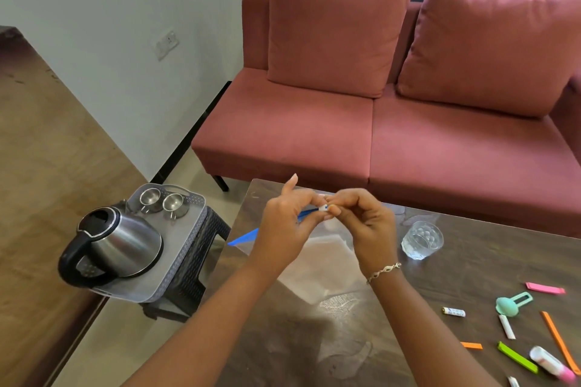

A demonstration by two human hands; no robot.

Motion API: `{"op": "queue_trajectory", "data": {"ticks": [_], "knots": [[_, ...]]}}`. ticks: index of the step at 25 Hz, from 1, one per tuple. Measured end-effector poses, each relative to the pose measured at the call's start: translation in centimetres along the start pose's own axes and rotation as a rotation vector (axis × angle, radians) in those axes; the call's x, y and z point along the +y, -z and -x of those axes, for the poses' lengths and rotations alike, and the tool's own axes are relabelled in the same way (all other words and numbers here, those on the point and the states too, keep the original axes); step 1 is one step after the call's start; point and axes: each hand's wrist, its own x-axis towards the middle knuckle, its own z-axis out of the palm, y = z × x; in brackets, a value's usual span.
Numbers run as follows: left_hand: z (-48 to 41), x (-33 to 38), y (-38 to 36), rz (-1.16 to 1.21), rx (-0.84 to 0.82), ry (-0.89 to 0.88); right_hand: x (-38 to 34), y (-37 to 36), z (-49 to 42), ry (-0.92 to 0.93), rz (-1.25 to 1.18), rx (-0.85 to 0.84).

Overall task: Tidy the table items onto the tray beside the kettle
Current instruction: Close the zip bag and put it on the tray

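Clear plastic bag (327,248) held in both hands above the far left corner of the table (345,339).

Left hand (284,226) pinches the bag's blue zip edge (243,239), index finger raised. Right hand (364,223) pinches the white slider (323,208). The hands hide most of the zip, and the bag's contents cannot be made out. Printing on the battery (453,311) is too small to read. The white-and-pink tube (550,364) is blurred at the lower right frame edge. Glass (422,239), teal clip (511,303), pink strip (545,288), orange strip (558,339) and green strip (517,361) lie on the table's right part. Tray (147,289) sits on a black stool (204,248) just beside the table's left edge. It carries the kettle (122,245) and two steel cups (150,198), with bare tray surface between them.
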Motion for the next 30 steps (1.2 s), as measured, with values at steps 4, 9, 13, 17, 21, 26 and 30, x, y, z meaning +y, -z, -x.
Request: {"op": "queue_trajectory", "data": {"ticks": [4,9,13,17,21,26,30], "knots": [[-2.7,0.6,0.8,-0.006,0.003,-0.036,-1.1,-0.6,-1.8,0.055,0.009,0.067],[-5.6,2.0,1.8,0.000,0.016,-0.082,-2.6,-1.5,-4.2,0.166,0.157,0.178],[-8.2,3.5,2.7,0.031,0.021,-0.138,-4.0,-1.6,-6.6,0.212,0.138,0.202],[-9.6,3.4,3.8,0.020,-0.007,-0.142,-4.8,-0.7,-8.5,0.261,0.138,0.250],[-9.8,2.1,5.1,0.001,-0.040,-0.091,-4.8,1.1,-9.8,0.272,0.082,0.343],[-9.7,0.3,6.3,-0.052,-0.053,-0.025,-4.5,3.5,-10.6,0.251,0.021,0.463],[-10.0,-0.4,6.5,-0.146,-0.001,-0.007,-4.3,4.1,-10.6,0.275,0.015,0.556]]}}
